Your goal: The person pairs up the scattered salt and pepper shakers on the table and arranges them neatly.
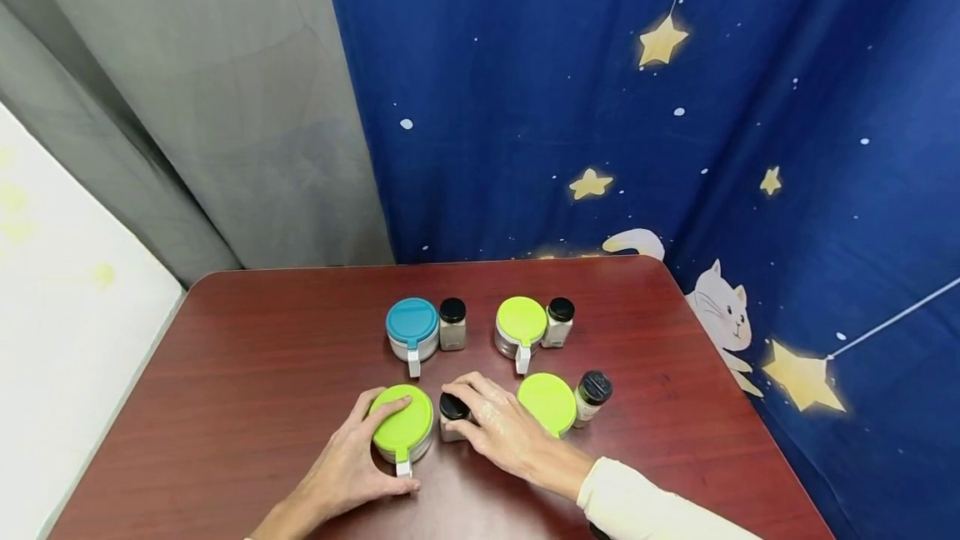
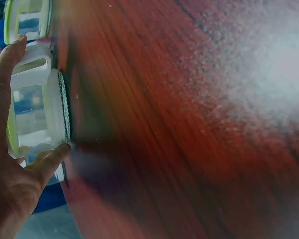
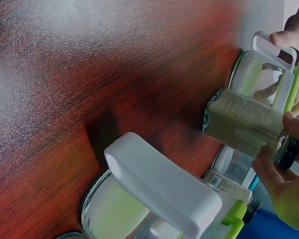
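Note:
My left hand (image 1: 345, 463) grips a clear glass jar with a lime-green lid (image 1: 406, 423) and white handle, at the front left of the group. Its thumb is by the handle, and other fingers lie along the lid and side; the left wrist view shows a fingertip low on the jar (image 2: 32, 117). Just to the right, my right hand (image 1: 504, 430) pinches a square, black-capped seasoning bottle (image 1: 453, 408) near its cap. The right wrist view shows that bottle (image 3: 244, 122) with printed text and pale contents. Part of it is hidden behind my fingers in the head view.
Right of my right hand stands another lime-lidded jar (image 1: 547, 401), beside a black-capped bottle (image 1: 592, 394). Behind are a blue-lidded jar (image 1: 412, 322), a third lime-lidded jar (image 1: 521, 320) and two black-capped bottles. The reddish-brown table (image 1: 262, 365) meets curtains at its back.

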Demonstrator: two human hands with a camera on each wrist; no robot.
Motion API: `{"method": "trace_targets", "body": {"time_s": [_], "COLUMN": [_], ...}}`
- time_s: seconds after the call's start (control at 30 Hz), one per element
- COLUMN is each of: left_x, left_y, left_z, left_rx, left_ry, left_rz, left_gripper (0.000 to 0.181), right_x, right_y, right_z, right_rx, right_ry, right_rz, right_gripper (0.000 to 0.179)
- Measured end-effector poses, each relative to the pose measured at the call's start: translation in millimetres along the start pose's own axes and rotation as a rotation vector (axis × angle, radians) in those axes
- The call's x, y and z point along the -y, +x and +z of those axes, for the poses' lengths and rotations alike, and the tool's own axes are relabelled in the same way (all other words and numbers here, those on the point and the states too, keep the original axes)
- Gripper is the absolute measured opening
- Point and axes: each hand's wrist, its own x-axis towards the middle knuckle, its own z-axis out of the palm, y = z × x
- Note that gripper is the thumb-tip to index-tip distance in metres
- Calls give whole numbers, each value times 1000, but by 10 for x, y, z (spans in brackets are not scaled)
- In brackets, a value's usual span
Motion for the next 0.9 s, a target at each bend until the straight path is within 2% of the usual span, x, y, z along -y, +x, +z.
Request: {"method": "trace_targets", "body": {"time_s": [0.47,0.77,0.9], "left_x": [-28,-42,-80], "left_y": [69,48,23], "left_z": [38,99,67], "left_rx": [30,48,41], "left_ry": [-9,-38,-31], "left_rz": [3,-20,-8], "left_gripper": [114,115,121], "right_x": [12,10,19], "right_y": [-22,-62,-88], "right_z": [29,42,34], "right_rx": [-6,-3,-20], "right_ry": [-14,-16,-36], "right_rz": [39,66,69], "right_gripper": [46,46,55]}}
